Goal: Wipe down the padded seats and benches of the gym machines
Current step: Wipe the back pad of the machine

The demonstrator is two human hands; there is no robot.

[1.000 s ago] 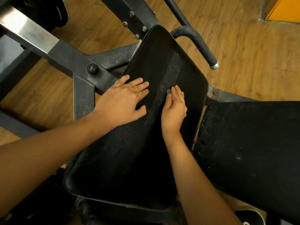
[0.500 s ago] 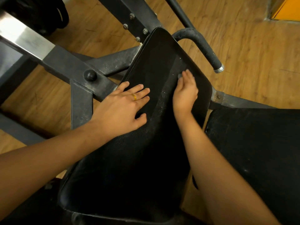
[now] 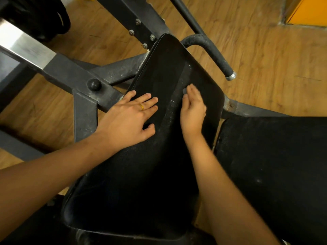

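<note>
Dark grey steel machine frame [image 3: 70,71], scuffed, flecked white. Round black knob [image 3: 93,84] sits on its diagonal beam. The upper-left end of that beam is a brushed silver metal section [image 3: 23,43]. Four hex bolts [image 3: 141,31] on the frame's upright. Curved black grip handle [image 3: 214,55], silver-capped, right of the frame. Brown wood-plank floor [image 3: 265,50] beneath. Orange panel [image 3: 309,11] far right.

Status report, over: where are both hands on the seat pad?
Left hand flat on pad. Right hand pressing pad, small grey bit at fingertips. Handle beside, clear of hands.
</note>
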